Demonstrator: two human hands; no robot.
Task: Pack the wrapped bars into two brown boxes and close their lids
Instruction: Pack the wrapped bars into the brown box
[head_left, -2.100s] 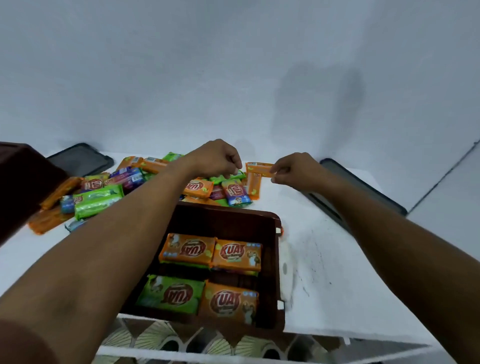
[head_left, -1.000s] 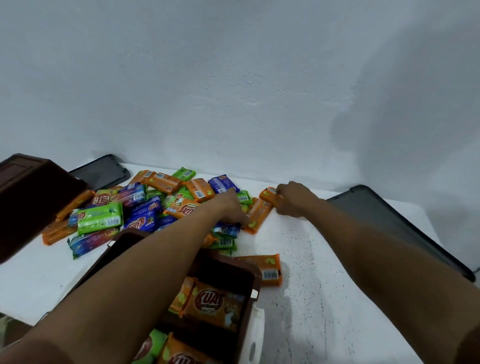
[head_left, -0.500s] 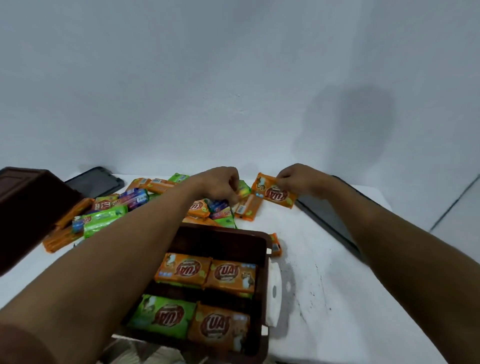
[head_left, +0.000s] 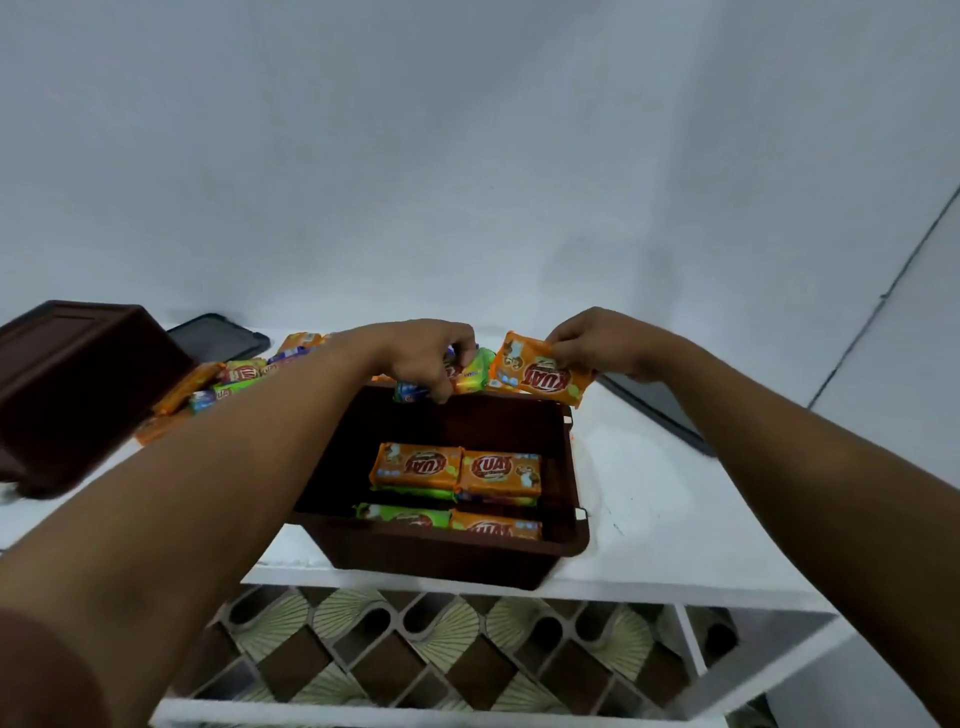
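right hand (head_left: 597, 343) pinching orange bar (head_left: 540, 376), left hand (head_left: 431, 356) gripping green bar (head_left: 475, 371), above open brown box (head_left: 447, 558)

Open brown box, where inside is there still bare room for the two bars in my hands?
Inside the open brown box, the far half of the floor is bare, between the back wall and the packed orange bars. The near half is crowded. Outside, the white tabletop right of the box is bare; the loose pile crowds the left.

Bare forearms; a dark maroon sleeve (head_left: 31, 670) covers the left upper arm.
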